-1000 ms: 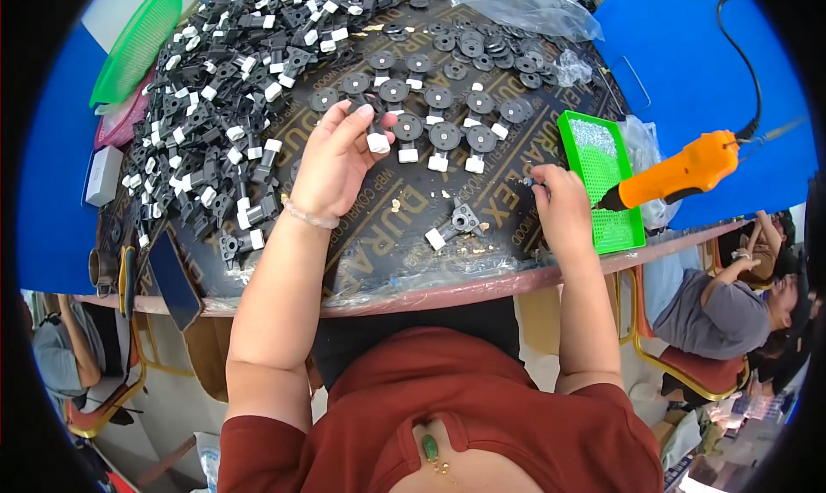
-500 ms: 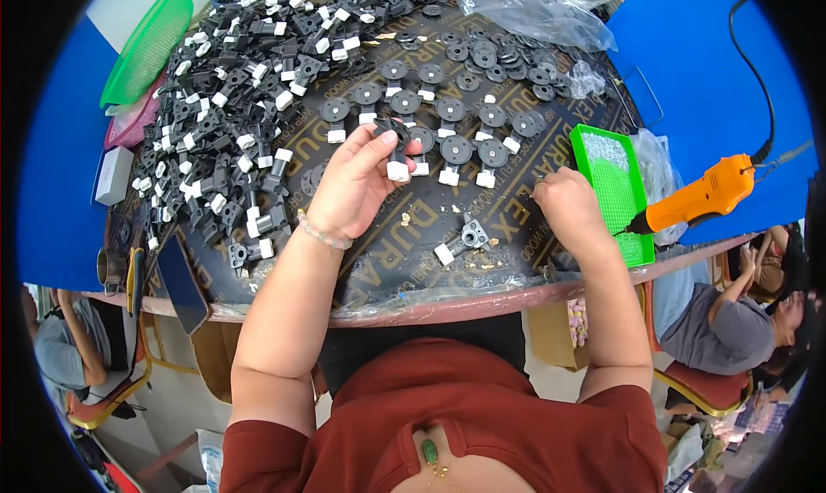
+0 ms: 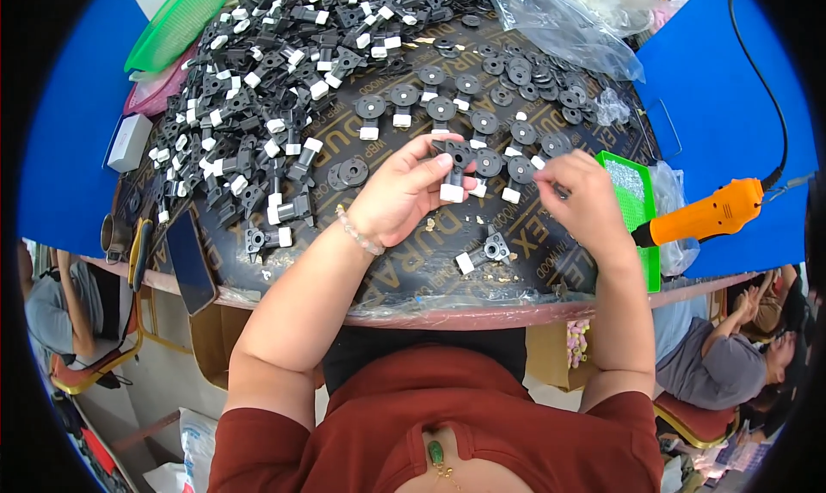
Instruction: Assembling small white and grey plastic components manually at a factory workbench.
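Note:
My left hand (image 3: 417, 183) is closed around a black plastic fitting (image 3: 457, 156) with a white end, holding it above the table. The fitting's flat head with a round hole faces up, and the white end points toward me. To its right, my right hand (image 3: 585, 196) is raised in a pinch. A small dark bit shows between its fingertips, too little to name. Beyond my hands stand rows of similar fittings, each topped with a round black disc (image 3: 441, 108). Nearer me, one loose fitting (image 3: 493, 248) without a disc lies on the table.
A large heap of black-and-white fittings (image 3: 258, 106) covers the left side. Loose black discs (image 3: 520, 71) lie at the back. On the right are a green tray (image 3: 651, 269) of small metal pieces and an orange electric screwdriver (image 3: 705, 213). A phone (image 3: 191, 261) rests front left.
The view has shifted, so the table sits farther right and lower. My hands are closer together, and the fitting in my left hand has turned to show its holed face.

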`<act>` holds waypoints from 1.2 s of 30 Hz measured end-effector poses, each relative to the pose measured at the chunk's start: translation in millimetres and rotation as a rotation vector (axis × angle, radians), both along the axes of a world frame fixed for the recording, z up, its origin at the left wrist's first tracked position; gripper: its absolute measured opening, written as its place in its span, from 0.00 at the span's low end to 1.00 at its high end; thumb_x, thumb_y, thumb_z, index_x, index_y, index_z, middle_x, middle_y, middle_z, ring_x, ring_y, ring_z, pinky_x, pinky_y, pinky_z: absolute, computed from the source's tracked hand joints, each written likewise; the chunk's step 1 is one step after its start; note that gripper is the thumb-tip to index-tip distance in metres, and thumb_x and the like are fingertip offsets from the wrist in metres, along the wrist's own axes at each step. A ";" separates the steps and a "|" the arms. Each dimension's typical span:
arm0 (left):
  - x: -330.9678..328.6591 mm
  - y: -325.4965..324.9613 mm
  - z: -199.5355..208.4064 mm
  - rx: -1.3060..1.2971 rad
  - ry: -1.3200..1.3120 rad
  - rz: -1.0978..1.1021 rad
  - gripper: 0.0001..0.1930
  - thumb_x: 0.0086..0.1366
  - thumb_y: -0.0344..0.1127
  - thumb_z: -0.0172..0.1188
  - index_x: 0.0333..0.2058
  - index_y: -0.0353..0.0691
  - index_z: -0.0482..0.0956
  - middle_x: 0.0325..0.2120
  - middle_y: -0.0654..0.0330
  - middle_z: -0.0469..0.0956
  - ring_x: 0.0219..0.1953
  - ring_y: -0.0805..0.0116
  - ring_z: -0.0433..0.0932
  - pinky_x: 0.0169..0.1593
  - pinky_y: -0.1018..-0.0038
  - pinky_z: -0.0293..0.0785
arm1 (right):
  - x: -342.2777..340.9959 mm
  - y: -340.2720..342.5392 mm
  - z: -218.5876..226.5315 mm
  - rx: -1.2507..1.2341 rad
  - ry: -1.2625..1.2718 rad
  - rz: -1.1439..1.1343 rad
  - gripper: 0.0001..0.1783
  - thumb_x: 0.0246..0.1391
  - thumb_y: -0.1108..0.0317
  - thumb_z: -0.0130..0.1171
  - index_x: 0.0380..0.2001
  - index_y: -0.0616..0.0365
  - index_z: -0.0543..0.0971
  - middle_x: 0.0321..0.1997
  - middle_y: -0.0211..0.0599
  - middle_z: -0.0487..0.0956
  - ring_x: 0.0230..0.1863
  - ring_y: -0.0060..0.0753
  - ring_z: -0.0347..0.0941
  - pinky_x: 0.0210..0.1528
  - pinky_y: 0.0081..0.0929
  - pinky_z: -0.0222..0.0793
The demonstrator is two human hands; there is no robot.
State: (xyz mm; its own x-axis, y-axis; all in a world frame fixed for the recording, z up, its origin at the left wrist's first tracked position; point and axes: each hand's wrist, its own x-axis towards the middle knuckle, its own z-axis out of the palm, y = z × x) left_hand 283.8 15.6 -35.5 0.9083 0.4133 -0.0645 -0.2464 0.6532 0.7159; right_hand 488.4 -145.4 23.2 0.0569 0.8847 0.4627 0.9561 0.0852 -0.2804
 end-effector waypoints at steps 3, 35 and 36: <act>0.9 -1.0 -1.5 0.007 -0.026 -0.028 0.18 0.72 0.33 0.51 0.59 0.39 0.68 0.48 0.52 0.77 0.47 0.62 0.80 0.53 0.65 0.76 | -28.8 33.9 14.5 0.171 -0.032 0.141 0.07 0.40 0.78 0.66 0.26 0.58 0.79 0.29 0.35 0.79 0.32 0.40 0.75 0.38 0.36 0.71; -2.8 5.0 6.7 -0.049 0.166 0.193 0.15 0.67 0.30 0.52 0.52 0.38 0.72 0.40 0.50 0.80 0.34 0.68 0.79 0.38 0.74 0.77 | 78.7 190.7 -33.0 -0.642 -0.076 -0.540 0.24 0.36 0.59 0.69 0.36 0.66 0.84 0.42 0.53 0.82 0.46 0.49 0.80 0.52 0.38 0.76; -3.4 5.9 6.9 -0.048 0.164 0.194 0.15 0.67 0.30 0.52 0.52 0.38 0.72 0.40 0.50 0.80 0.34 0.68 0.79 0.38 0.74 0.77 | 76.3 191.3 -31.9 -0.668 -0.142 -0.526 0.24 0.36 0.59 0.69 0.37 0.66 0.83 0.43 0.53 0.82 0.46 0.50 0.80 0.52 0.38 0.76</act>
